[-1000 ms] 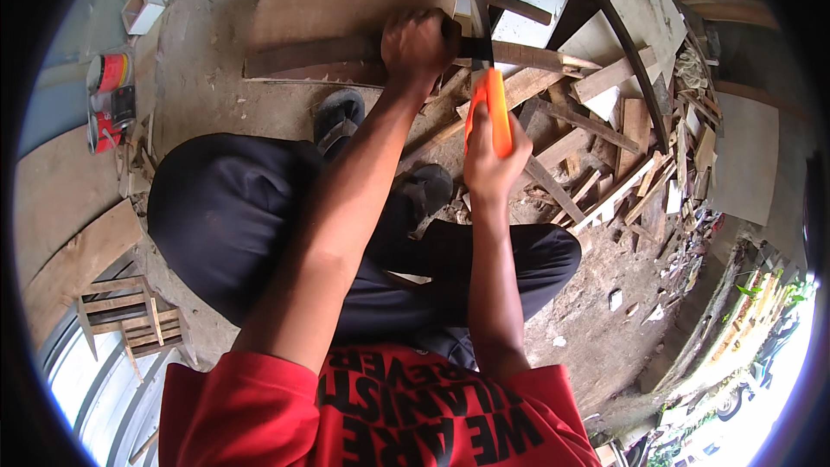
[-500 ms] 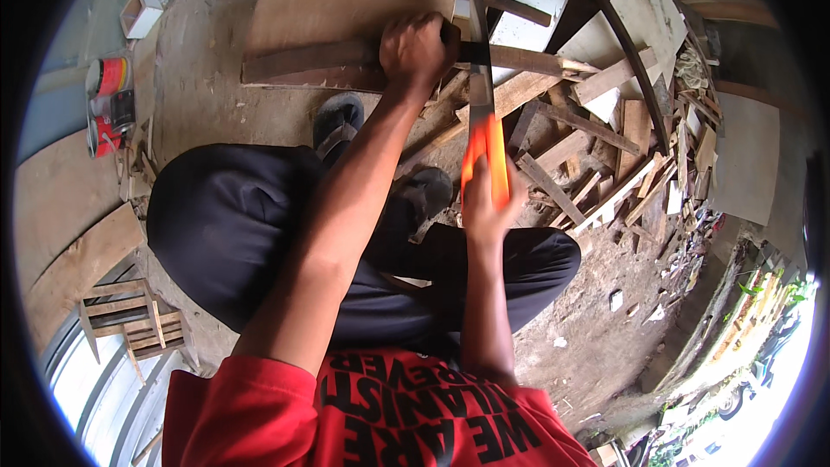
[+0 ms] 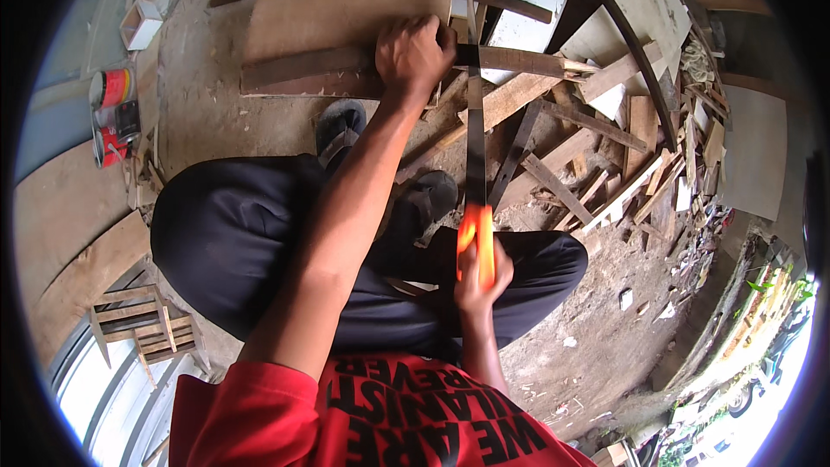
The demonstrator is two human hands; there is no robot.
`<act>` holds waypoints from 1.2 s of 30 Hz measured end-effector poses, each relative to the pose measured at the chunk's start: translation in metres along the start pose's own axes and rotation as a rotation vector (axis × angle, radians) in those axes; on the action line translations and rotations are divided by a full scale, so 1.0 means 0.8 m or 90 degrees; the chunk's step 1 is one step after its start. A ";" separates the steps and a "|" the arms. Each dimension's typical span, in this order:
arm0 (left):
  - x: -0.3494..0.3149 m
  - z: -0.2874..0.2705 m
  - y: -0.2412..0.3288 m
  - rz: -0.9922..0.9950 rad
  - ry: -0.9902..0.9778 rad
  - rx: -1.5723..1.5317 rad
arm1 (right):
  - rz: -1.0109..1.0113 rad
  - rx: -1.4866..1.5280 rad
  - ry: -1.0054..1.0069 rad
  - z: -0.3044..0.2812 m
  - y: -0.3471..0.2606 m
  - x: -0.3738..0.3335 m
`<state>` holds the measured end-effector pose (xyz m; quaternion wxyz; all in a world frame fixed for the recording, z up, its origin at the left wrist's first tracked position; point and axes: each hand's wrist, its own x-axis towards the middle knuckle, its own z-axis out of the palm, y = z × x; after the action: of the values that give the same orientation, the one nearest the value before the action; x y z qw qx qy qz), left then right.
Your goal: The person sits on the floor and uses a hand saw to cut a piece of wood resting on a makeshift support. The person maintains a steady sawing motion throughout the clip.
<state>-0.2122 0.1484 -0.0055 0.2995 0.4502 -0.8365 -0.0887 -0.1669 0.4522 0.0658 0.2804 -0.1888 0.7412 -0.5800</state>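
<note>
My left hand [image 3: 415, 56] is closed round a dark wooden strip [image 3: 519, 61], pressing it down on a brown board [image 3: 346, 4]. The strip sticks out past the board's right edge. In my right hand [image 3: 484, 277] is the orange handle of a hand saw [image 3: 475, 143], close to my bent right knee. Its long blade points away from me and crosses the strip just right of my left hand. The blade's far end shows beyond the strip. Whether the teeth have cut into the wood is too small to tell.
Scrap wood [image 3: 596, 134] lies heaped on the right, with white panels [image 3: 532, 4] behind. Red cans [image 3: 111, 117] and a small white box [image 3: 141, 24] stand on the left. A slatted wooden frame [image 3: 143, 324] is at the lower left. My shoes [image 3: 430, 195] are beneath the saw.
My right hand has drawn the saw back toward my body, so less of the blade reaches past the strip. My left hand keeps its hold on the strip.
</note>
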 end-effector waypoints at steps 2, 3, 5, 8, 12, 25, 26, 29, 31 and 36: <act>0.000 -0.008 0.007 0.000 -0.021 0.007 | -0.028 0.015 0.033 0.037 0.008 0.076; 0.006 -0.010 0.011 0.004 -0.027 0.010 | -0.127 -0.064 0.033 0.051 -0.004 0.116; 0.014 -0.007 0.011 -0.015 -0.046 -0.017 | -0.138 -0.017 0.046 0.068 -0.028 0.154; 0.005 -0.013 0.013 -0.071 -0.077 -0.018 | -0.082 0.000 0.012 0.050 -0.012 0.118; 0.004 -0.009 0.005 -0.048 -0.054 0.017 | -0.025 -0.012 0.001 -0.004 0.018 -0.013; 0.008 -0.011 0.010 -0.049 -0.091 -0.004 | -0.135 0.028 0.007 0.067 -0.003 0.150; 0.007 -0.012 0.006 -0.032 -0.096 0.009 | -0.109 0.036 0.012 0.056 0.024 0.122; 0.007 -0.006 -0.003 -0.022 -0.065 0.030 | -0.078 -0.023 -0.001 0.016 0.031 0.023; 0.005 -0.001 -0.001 -0.039 -0.030 0.026 | -0.050 -0.078 0.008 -0.001 0.050 -0.018; 0.011 0.000 0.003 -0.008 -0.036 -0.007 | -0.171 -0.049 0.062 0.049 0.049 0.100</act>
<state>-0.2174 0.1426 -0.0010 0.2777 0.4510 -0.8413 -0.1080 -0.2022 0.3841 0.0053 0.1567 -0.2684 0.7437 -0.5919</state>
